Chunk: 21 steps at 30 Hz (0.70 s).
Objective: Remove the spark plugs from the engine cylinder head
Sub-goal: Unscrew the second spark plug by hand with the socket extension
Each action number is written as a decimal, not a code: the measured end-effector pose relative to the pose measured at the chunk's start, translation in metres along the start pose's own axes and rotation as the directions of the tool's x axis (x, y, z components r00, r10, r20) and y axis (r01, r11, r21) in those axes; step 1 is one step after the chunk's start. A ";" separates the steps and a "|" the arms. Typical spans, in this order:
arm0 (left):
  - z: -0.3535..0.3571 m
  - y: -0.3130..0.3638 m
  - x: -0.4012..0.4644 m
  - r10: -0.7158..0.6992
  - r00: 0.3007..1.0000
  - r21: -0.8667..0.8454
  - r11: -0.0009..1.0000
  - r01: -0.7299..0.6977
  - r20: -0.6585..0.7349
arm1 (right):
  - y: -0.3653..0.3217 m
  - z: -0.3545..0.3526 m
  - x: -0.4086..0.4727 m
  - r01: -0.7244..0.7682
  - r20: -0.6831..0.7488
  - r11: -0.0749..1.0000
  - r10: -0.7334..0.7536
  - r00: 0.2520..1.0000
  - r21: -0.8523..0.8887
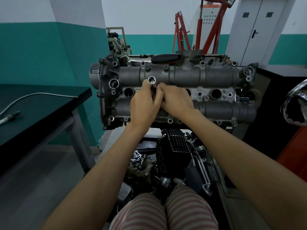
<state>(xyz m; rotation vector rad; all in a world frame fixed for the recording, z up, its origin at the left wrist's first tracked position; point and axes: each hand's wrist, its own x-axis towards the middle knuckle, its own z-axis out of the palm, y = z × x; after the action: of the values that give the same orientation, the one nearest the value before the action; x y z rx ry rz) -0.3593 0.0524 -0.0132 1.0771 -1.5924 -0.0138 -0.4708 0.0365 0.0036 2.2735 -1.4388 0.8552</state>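
Observation:
The grey engine cylinder head (pixel 182 75) stands in front of me with a row of round spark plug wells; one open well (pixel 128 92) is at the left and another (pixel 215 94) at the right. My left hand (pixel 144 105) grips a shiny tubular spark plug socket (pixel 152 81), whose open end points up toward me. My right hand (pixel 177 100) lies against the left one, its fingers pinching the lower part of the same socket. The wells between the two open ones are hidden by my hands. No spark plug shows in the socket's mouth.
A ratchet with a black handle (pixel 166 58) lies on the far edge of the head. A dark table (pixel 41 103) at left carries a bent metal tube (pixel 33 97). Loose engine parts (pixel 174 155) crowd the floor below. A red engine hoist (pixel 207 30) stands behind.

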 end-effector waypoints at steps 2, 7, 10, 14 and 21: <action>0.000 0.000 0.000 0.000 1.000 -0.004 1.000 0.000 -0.001 | 0.000 0.000 0.000 -0.004 0.001 1.000 0.004 1.000 -0.023; 0.000 0.004 0.000 0.002 0.999 -0.026 1.000 -0.003 -0.039 | 0.002 0.002 0.002 -0.009 0.013 0.999 0.009 1.000 -0.049; -0.001 0.005 -0.001 0.013 0.999 -0.042 0.999 -0.015 -0.039 | 0.002 0.003 0.002 0.021 0.019 0.997 -0.020 1.000 -0.071; -0.001 0.003 -0.002 0.006 0.999 -0.043 0.999 -0.008 -0.034 | 0.002 0.002 0.001 0.021 0.015 0.999 -0.021 1.000 0.028; 0.000 0.002 0.000 0.001 0.999 -0.057 0.998 -0.003 -0.041 | 0.001 0.001 0.001 -0.014 0.022 1.000 0.015 1.000 -0.025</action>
<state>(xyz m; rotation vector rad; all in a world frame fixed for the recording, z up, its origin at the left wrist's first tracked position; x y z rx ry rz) -0.3605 0.0540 -0.0123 1.0255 -1.5473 -0.0357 -0.4709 0.0345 0.0038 2.2640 -1.4690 0.8149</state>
